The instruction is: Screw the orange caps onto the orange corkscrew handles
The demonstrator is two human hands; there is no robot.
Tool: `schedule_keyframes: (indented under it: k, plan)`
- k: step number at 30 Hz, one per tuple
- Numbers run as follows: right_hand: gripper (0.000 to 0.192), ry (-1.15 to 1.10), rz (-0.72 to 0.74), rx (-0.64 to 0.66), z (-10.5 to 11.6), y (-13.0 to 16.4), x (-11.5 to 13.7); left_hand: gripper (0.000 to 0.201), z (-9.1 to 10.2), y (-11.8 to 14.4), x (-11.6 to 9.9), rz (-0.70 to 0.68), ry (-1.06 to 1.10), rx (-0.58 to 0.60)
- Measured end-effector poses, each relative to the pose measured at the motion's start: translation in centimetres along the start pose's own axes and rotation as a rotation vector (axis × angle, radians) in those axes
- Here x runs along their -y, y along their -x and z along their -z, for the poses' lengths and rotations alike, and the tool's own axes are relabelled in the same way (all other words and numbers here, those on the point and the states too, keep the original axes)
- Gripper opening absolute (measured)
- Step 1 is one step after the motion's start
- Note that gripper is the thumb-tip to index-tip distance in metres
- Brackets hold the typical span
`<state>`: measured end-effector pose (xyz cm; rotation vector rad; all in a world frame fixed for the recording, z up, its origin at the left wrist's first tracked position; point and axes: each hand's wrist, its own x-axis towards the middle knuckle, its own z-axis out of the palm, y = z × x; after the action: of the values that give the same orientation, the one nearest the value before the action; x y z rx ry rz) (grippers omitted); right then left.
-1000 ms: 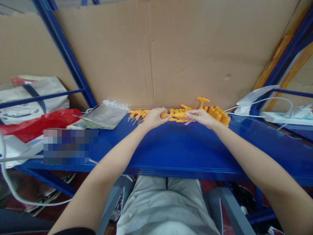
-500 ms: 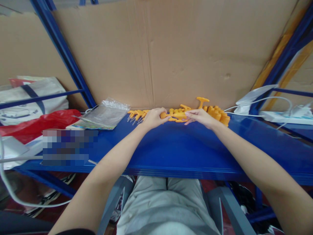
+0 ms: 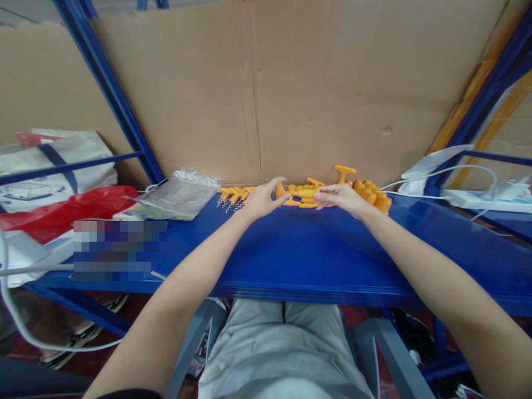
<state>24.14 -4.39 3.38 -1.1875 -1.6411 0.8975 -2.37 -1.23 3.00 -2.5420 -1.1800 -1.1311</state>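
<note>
Orange plastic parts (image 3: 305,195): a row at twelve o'clock on the blue worktop (image 3: 299,249), against the cardboard wall (image 3: 266,88).
Left hand (image 3: 261,199): fingers loosely spread, thumb raised, tips touching the row's left end.
Right hand (image 3: 341,198): fingers extended together, tips pinching one orange piece mid-row.
Springs (image 3: 228,204): small metal ones at eleven o'clock, beside the clear bag (image 3: 178,194).
Cable (image 3: 440,180): white, at two o'clock.

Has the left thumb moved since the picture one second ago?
Yes. The left hand has lifted its thumb off the orange plastic part, up toward the cardboard wall; earlier it was pressed on the part's end.
</note>
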Motion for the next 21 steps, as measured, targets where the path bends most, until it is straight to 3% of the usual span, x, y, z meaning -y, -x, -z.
schedule_keyframes:
  k: [2,5,9,14,21]
  plan:
    - [0.038,-0.004,0.019,-0.083,0.1,-0.4,-0.3,0.050,-0.1,-0.1,0.4,0.055,-0.009,0.002]
    - [0.038,0.006,0.053,-0.240,0.4,-1.0,-1.0,0.045,-0.6,-0.1,1.5,0.094,-0.081,0.052]
    - [0.046,0.119,0.039,-0.379,1.1,-1.5,-2.0,0.038,-2.0,0.4,3.6,0.053,-0.182,0.212]
    - [0.044,0.270,-0.016,-0.402,1.2,-1.6,-2.5,0.039,-3.4,0.9,5.7,0.107,-0.228,0.455]
    - [0.044,0.718,-0.021,-0.430,0.4,-2.3,-0.7,0.041,-3.2,0.7,6.0,0.033,-0.208,0.498]
